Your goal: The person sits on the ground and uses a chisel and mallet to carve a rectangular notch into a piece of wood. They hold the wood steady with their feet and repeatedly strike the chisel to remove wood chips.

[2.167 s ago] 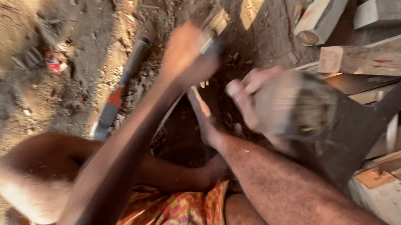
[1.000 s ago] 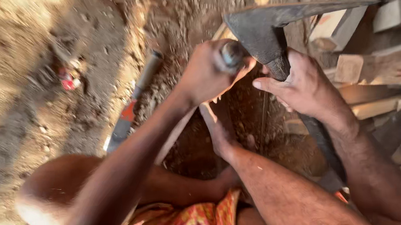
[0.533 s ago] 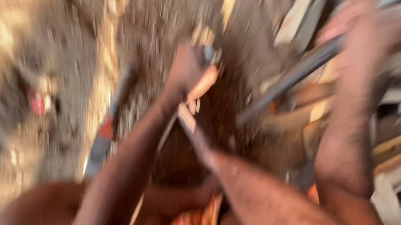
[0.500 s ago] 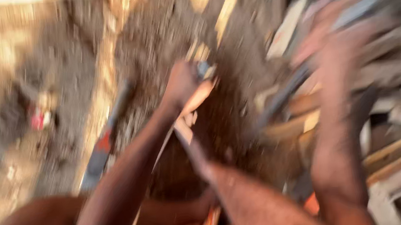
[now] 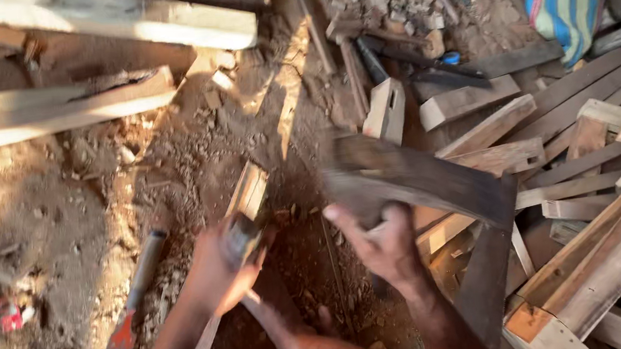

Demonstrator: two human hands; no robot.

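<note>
My left hand (image 5: 220, 270) is closed around a narrow wooden strip (image 5: 250, 193) that stands slanted over a dark hollow in the dirt. My right hand (image 5: 382, 246) grips the handle of an axe just below its wide dark blade (image 5: 412, 178). The blade is blurred and sits just right of the strip's upper end; I cannot tell whether they touch. A bare leg (image 5: 298, 339) reaches up from the bottom edge between my two arms toward the strip's base.
A long knife with a red-orange handle (image 5: 122, 336) lies on the dirt at the left. Long planks (image 5: 69, 108) lie across the top left. Wood offcuts (image 5: 571, 137) pile up at the right, with a striped bag (image 5: 568, 5) behind them. A small red object (image 5: 11, 314) is at far left.
The axe, raised high a second ago, has swung down beside the strip. My left hand has kept its hold on the strip. The view has tilted up, showing more ground and planks.
</note>
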